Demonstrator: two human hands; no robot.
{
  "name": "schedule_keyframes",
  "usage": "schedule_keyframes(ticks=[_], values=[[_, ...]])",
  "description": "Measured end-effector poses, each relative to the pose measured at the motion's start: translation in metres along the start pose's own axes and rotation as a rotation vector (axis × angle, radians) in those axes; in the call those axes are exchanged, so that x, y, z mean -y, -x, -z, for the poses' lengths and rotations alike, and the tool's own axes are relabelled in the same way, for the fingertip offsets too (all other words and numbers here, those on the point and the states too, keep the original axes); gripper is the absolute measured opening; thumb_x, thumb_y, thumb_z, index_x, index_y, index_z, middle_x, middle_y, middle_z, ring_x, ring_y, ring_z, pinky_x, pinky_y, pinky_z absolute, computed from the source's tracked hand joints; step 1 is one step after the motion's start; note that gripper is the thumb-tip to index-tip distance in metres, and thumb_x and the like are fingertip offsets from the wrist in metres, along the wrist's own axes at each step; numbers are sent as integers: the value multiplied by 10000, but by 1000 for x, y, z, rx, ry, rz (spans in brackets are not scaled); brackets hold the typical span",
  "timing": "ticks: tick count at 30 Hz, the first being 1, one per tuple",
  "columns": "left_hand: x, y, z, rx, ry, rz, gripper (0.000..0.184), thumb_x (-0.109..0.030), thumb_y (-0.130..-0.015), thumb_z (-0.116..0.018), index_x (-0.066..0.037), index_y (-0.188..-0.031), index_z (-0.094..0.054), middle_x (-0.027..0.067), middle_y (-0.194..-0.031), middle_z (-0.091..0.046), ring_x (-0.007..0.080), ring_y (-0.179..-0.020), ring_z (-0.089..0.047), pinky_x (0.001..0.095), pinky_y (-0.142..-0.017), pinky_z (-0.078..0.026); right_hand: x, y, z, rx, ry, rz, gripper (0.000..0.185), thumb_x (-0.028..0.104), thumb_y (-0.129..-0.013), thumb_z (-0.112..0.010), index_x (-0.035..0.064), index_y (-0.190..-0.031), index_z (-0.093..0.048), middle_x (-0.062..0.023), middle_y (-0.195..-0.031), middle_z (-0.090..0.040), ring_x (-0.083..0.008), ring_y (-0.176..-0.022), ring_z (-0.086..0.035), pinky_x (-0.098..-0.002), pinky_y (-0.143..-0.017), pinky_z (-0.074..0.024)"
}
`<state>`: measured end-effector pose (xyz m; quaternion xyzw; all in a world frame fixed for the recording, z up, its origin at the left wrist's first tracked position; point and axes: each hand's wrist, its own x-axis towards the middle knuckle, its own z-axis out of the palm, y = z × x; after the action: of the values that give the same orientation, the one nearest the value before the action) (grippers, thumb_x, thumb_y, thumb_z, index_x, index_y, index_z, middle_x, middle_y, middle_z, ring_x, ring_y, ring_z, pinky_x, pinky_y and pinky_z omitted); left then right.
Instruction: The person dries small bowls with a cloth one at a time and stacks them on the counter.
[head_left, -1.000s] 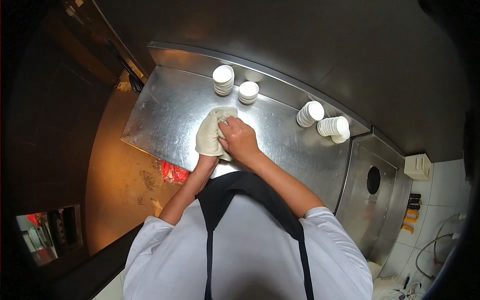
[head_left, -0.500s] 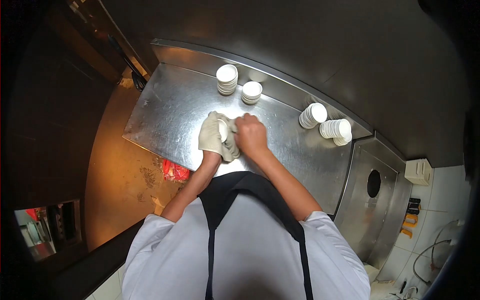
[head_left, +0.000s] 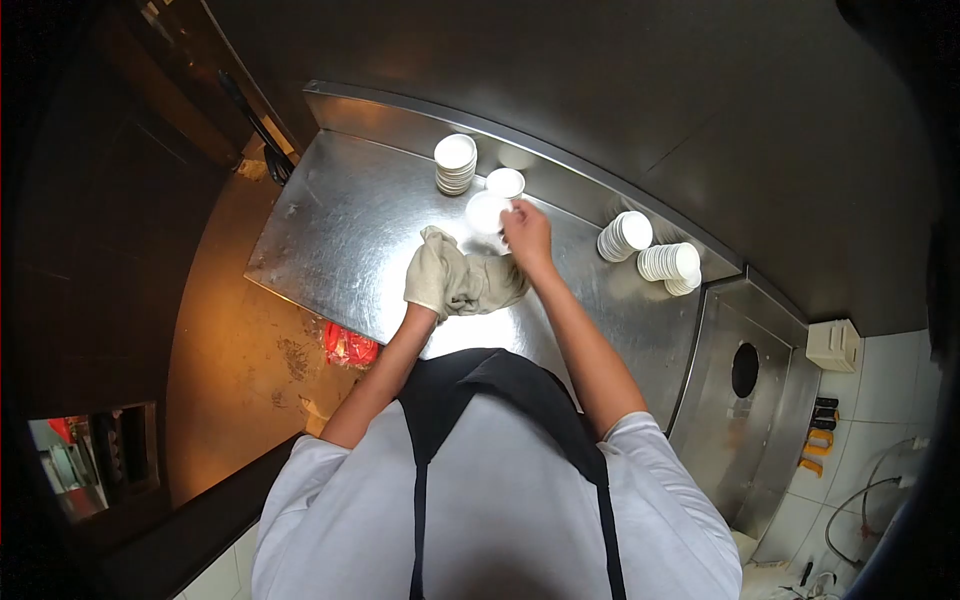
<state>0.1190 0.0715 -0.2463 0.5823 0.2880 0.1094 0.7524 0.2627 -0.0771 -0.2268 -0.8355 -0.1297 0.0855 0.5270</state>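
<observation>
My right hand (head_left: 529, 237) grips a small white dish (head_left: 487, 212) by its right rim, fingers closed on it. This dish is close in front of a short stack of white dishes (head_left: 506, 183). A beige-grey cloth (head_left: 480, 285) covers my left hand (head_left: 424, 285), so its fingers are hidden under the fabric. The rest of the cloth trails to the right, below my right wrist. A taller stack of white dishes (head_left: 456, 163) stands left of the short one.
More white dishes (head_left: 626, 236) are stacked at the right back of the steel counter (head_left: 340, 215), near further stacks (head_left: 670, 262). A raised steel edge runs along the back wall. Right of the counter is a steel unit with a round hole (head_left: 745, 370). A red plastic bag (head_left: 348, 344) lies below the front edge.
The white dish has left the cloth and moved up and right, held in my right hand, toward the short stack. The cloth now hangs looser and spreads to the right.
</observation>
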Motion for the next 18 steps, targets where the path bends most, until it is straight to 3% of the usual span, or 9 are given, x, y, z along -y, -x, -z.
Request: schedule_keyframes(ticks=[3, 5, 8, 10, 12, 15, 16, 18], values=[[-24, 19, -12, -122, 101, 138, 567, -439, -1125, -419, 51, -1198, -693, 139, -996, -694, 238, -924, -656, 362, -924, -519, -4, -41, 4, -52, -98, -111, 403, 201, -979, -679, -17, -1318, -679, -123, -831, -783, -210, -660, -744, -391, -679, -582], [-22, 23, -6, -43, -104, 58, 579, -466, -1128, -424, 43, -1189, -690, 123, -993, -685, 222, -905, -646, 360, -903, -523, 2, -50, 6, -32, -215, -135, 430, 200, -989, -670, -11, -1363, -656, -110, -840, -789, -179, -626, -736, -376, -676, -587], [-14, 27, 2, 25, -344, -113, 593, -509, -1134, -428, 23, -1180, -685, 101, -988, -679, 191, -918, -650, 337, -874, -531, 8, -40, 11, -97, -37, -83, 426, 177, -1001, -685, -4, -1384, -655, -92, -841, -785, -169, -616, -714, -350, -616, -561], [-19, 28, 2, 40, -284, -79, 580, -520, -1140, -435, 2, -1182, -682, 81, -994, -681, 170, -934, -660, 315, -851, -539, 12, -25, 22, -171, 129, 25, 389, 168, -995, -701, -5, -1343, -684, -94, -862, -780, -182, -655, -716, -352, -610, -550], [-34, 32, 0, 71, 25, 99, 529, -488, -1148, -439, -16, -1174, -676, 68, -1004, -689, 167, -924, -671, 304, -820, -551, 12, -4, 46, -288, 335, 189, 336, 167, -974, -717, -2, -1264, -728, -108, -906, -776, -212, -710, -729, -377, -662, -559], [-9, 15, 7, 148, 674, 289, 412, -356, -1165, -415, -26, -1111, -656, 98, -1007, -720, 219, -837, -691, 323, -766, -577, 17, 27, 102, -460, 470, 245, 282, 150, -900, -760, 52, -1164, -775, -122, -970, -742, -324, -895, -708, -458, -781, -564], [1, 12, 9, 134, 550, 198, 335, -323, -1167, -428, -96, -1069, -654, 37, -971, -682, 155, -835, -665, 297, -771, -562, 11, 31, 119, -544, 574, 311, 268, 149, -880, -782, 58, -1132, -781, -121, -984, -732, -329, -924, -697, -465, -799, -560], [-6, 12, 4, 176, 660, 197, 314, -344, -1166, -451, -125, -1061, -650, -9, -935, -643, 117, -825, -640, 277, -773, -550, -3, 37, 153, -711, 786, 445, 242, 147, -840, -826, 70, -1068, -795, -121, -1013, -712, -337, -982, -676, -477, -835, -552]])
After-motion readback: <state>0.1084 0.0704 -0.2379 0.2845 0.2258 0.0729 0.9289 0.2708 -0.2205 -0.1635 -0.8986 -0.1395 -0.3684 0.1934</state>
